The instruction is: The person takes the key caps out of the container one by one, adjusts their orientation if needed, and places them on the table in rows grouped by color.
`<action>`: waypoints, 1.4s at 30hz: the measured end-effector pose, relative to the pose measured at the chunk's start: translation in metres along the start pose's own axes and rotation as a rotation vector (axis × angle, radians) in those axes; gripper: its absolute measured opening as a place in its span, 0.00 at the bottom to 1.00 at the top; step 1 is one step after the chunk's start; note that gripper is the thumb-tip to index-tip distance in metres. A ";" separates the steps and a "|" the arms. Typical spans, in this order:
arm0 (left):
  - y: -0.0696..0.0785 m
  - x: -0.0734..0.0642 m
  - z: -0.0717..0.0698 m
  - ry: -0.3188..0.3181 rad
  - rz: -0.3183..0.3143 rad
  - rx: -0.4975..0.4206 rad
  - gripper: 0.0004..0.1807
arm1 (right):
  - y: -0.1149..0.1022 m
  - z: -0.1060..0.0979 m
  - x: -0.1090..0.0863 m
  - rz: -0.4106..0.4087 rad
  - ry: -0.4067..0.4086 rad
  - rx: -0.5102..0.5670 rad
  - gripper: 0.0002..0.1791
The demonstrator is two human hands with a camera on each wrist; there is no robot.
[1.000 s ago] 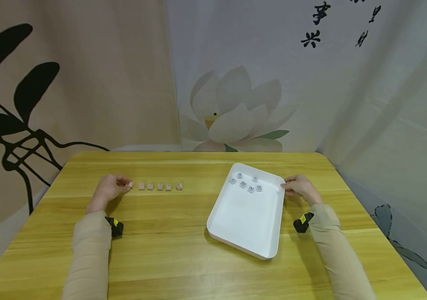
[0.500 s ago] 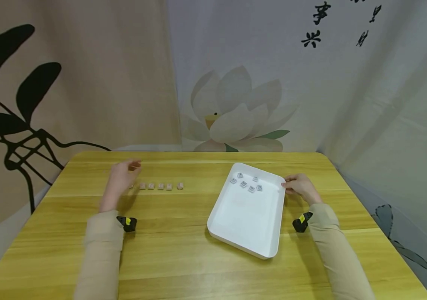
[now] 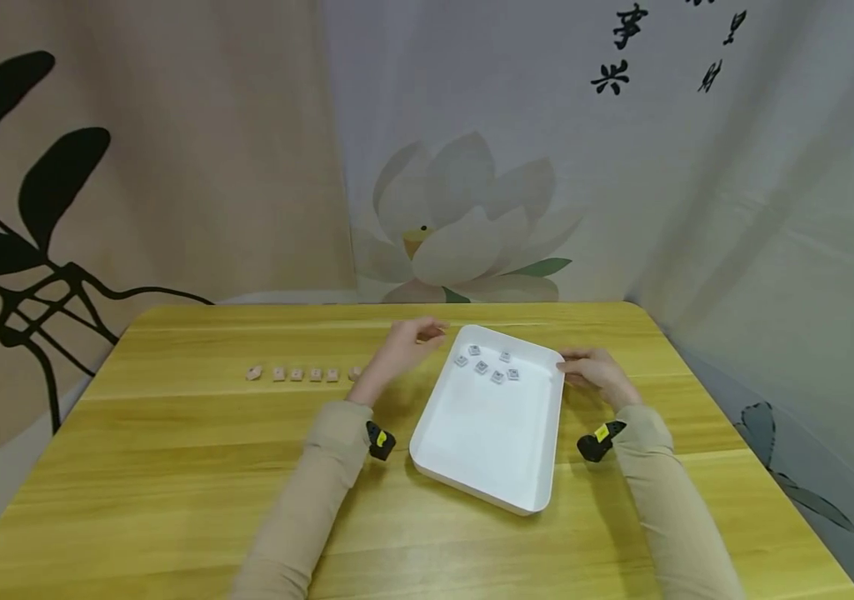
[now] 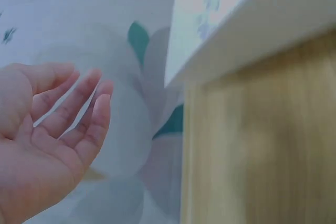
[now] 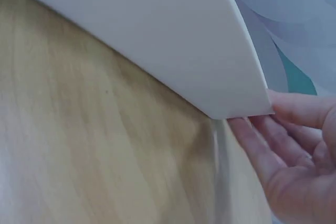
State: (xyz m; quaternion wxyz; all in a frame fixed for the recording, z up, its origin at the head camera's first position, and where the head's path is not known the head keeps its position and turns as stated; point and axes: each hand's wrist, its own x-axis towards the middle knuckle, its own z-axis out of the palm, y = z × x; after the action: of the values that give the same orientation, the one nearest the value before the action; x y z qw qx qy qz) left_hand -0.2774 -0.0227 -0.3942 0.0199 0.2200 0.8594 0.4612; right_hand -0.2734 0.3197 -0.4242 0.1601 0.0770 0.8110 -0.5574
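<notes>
My left hand (image 3: 406,346) hovers over the table just left of the far end of a white tray (image 3: 482,442). Its fingers are loosely bent and hold nothing, as the left wrist view of the hand (image 4: 58,124) confirms. At the tray's far right corner, my right hand (image 3: 596,373) grips the rim; in the right wrist view the thumb lies on the edge of the tray (image 5: 173,40), with fingers against it below. Several small grey-white keycaps (image 3: 481,367) lie loose in the tray's far end. Left of it, pinkish keycaps (image 3: 296,375) form a row on the table, the rightmost partly covered by my left wrist.
The yellow wooden table (image 3: 134,467) ends at a far edge before a hanging cloth (image 3: 247,167) printed with a lotus and leaves. A black wrist camera (image 3: 380,440) sits on my left cuff, another camera (image 3: 599,442) on my right.
My left hand let go of the leftmost keycap, rose, and moved right, across to the tray. That keycap stays at the row's left end. The right hand keeps its hold on the tray.
</notes>
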 end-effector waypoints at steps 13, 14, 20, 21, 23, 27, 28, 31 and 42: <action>0.015 0.025 0.044 -0.114 -0.018 0.024 0.14 | 0.002 -0.002 0.005 -0.031 0.007 0.047 0.28; 0.016 0.027 0.048 -0.126 -0.020 0.026 0.15 | 0.002 -0.002 0.005 -0.028 0.009 0.048 0.28; 0.017 0.040 0.070 -0.211 0.001 0.053 0.15 | 0.001 -0.003 0.005 -0.015 0.023 0.023 0.28; 0.018 0.042 0.074 -0.222 0.005 0.058 0.15 | 0.001 -0.003 0.005 -0.013 0.023 0.023 0.28; 0.019 0.046 0.079 -0.233 0.019 0.076 0.14 | 0.000 -0.003 0.004 -0.010 0.023 0.023 0.28; 0.018 0.051 0.087 -0.255 0.046 0.109 0.15 | 0.001 -0.002 0.004 -0.017 0.023 0.014 0.28; 0.017 0.052 0.088 -0.260 0.055 0.117 0.16 | 0.001 -0.001 0.005 -0.021 0.022 0.013 0.28; 0.011 0.054 0.093 -0.270 0.071 0.135 0.16 | 0.003 -0.001 0.007 -0.030 0.015 0.019 0.28; -0.010 0.053 0.103 -0.208 0.073 0.199 0.14 | -0.001 -0.002 0.004 -0.018 0.010 0.062 0.28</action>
State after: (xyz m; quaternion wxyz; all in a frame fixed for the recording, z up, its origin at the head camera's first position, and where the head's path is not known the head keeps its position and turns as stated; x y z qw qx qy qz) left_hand -0.3043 0.0746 -0.4524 0.0704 0.2985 0.8857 0.3486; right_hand -0.2776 0.3208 -0.4245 0.1485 0.0772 0.7947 -0.5835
